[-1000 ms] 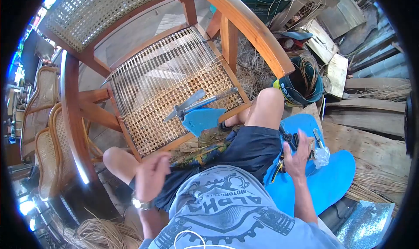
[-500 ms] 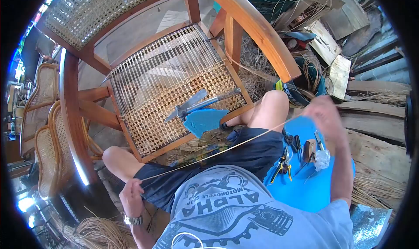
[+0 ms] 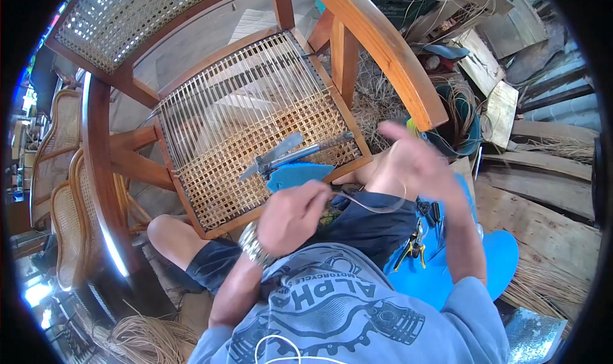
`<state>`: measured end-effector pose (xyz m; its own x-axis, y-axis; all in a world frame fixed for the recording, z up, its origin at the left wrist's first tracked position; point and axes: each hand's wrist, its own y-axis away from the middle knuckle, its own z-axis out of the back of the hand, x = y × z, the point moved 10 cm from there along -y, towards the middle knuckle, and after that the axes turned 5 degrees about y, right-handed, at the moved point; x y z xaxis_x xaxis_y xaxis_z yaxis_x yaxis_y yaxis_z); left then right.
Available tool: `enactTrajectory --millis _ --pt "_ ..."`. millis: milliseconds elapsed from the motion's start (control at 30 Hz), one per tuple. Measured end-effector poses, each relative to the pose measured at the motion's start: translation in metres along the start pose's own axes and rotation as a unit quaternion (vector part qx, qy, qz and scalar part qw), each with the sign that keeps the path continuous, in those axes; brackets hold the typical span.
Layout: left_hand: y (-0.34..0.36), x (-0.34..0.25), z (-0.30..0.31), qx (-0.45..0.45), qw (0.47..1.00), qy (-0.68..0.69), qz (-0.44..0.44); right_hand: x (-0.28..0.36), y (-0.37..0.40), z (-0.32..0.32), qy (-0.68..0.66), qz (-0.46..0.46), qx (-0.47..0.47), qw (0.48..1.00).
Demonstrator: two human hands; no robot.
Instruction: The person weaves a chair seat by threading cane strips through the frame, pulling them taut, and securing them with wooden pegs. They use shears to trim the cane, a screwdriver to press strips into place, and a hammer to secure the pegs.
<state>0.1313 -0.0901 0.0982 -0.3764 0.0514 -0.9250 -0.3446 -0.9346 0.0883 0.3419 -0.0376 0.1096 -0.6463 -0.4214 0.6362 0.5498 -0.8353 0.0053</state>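
My left hand, with a metal watch on its wrist, is closed in a pinch on a thin cane strand in front of the chair seat. The strand curves right toward my right hand, which is smeared by motion over my knee, so its grip cannot be made out. Ahead stands a wooden armchair. Its seat has open woven cane at the front and straight parallel strands at the back. On the weave lie a blue pad and metal tools with blades.
Yellow-handled pliers and other tools lie on a blue surface at my right. Cane-backed chairs stand at the left. A bundle of cane lies at the lower left, and wooden planks at the right.
My left hand has moved from the lower left up to the front of the seat. My right hand has moved left, off the tools. The strand, stretched long before, now hangs in a short curve.
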Motion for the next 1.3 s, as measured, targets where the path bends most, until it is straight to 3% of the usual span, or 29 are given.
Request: enactTrajectory --millis 67,100,133,167,200,267,333,400,467,500,567,600,667,733,800,833,867,933,1033,1133,1300 --pt "-0.023 -0.006 -0.01 0.041 0.999 0.013 -0.011 0.039 -0.002 -0.037 -0.261 -0.021 -0.026 0.965" --pt "-0.032 -0.01 -0.016 0.078 0.996 0.03 -0.025 0.041 0.004 -0.038 -0.265 -0.024 -0.032 0.963" --pt "-0.04 -0.01 -0.014 0.083 0.996 0.028 -0.024 0.036 0.01 -0.061 -0.4 -0.099 0.062 0.909" --pt "-0.046 -0.002 -0.009 0.082 0.996 0.041 0.01 0.039 0.02 -0.082 -0.521 -0.17 0.155 0.822" --pt "-0.052 0.008 -0.002 0.08 0.994 0.054 0.043 0.033 0.022 -0.077 -0.523 -0.171 0.155 0.821" --pt "-0.068 0.021 0.003 0.088 0.996 0.021 0.025 0.0 0.035 -0.063 -0.396 -0.205 0.173 0.878" --pt "-0.082 0.032 -0.006 0.143 0.988 0.005 0.057 -0.03 0.036 -0.017 -0.097 -0.159 0.118 0.975" --pt "-0.095 0.04 -0.01 0.16 0.983 0.044 0.073 -0.099 0.051 0.038 -0.02 -0.235 -0.007 0.972" --pt "-0.119 0.057 0.015 -0.004 1.0 -0.003 0.016 -0.103 0.058 0.115 0.26 -0.263 -0.159 0.915" --pt "-0.133 0.066 0.025 -0.047 0.998 -0.051 0.009 -0.106 0.058 0.12 0.259 -0.264 -0.158 0.915" --pt "-0.165 0.077 0.039 -0.115 0.984 -0.135 -0.026 -0.127 0.077 0.144 0.169 -0.373 -0.28 0.868" --pt "-0.178 0.078 0.038 -0.134 0.975 -0.172 -0.052 -0.129 0.068 0.131 0.167 -0.373 -0.278 0.869" --pt "-0.209 0.095 0.02 -0.117 0.966 -0.216 -0.086 -0.109 0.027 0.081 -0.062 -0.18 -0.324 0.927" --pt "-0.219 0.092 0.002 -0.1 0.953 -0.259 -0.124 -0.099 -0.002 0.026 -0.054 -0.178 -0.224 0.957" --pt "-0.226 0.102 -0.007 -0.069 0.954 -0.281 -0.077 -0.076 -0.04 -0.017 -0.084 -0.128 -0.174 0.973" --pt "-0.223 0.101 -0.02 -0.037 0.917 -0.348 -0.192 -0.067 -0.053 -0.028 -0.116 -0.128 -0.163 0.971" --pt "-0.222 0.099 -0.02 -0.034 0.917 -0.349 -0.193 -0.061 -0.065 -0.037 -0.147 -0.127 -0.15 0.969" --pt "-0.224 0.105 -0.005 -0.061 0.952 -0.282 -0.104 -0.069 -0.08 -0.05 -0.151 -0.137 -0.172 0.964" --pt "-0.228 0.106 -0.001 -0.104 0.951 -0.284 -0.065 -0.079 -0.096 -0.067 -0.12 -0.155 -0.182 0.964" --pt "-0.234 0.106 -0.006 -0.067 0.956 -0.274 -0.077 -0.089 -0.106 -0.083 -0.06 -0.174 -0.176 0.967" --pt "-0.234 0.115 -0.005 -0.093 0.965 -0.233 -0.079 -0.11 -0.117 -0.101 -0.02 -0.208 -0.16 0.965"
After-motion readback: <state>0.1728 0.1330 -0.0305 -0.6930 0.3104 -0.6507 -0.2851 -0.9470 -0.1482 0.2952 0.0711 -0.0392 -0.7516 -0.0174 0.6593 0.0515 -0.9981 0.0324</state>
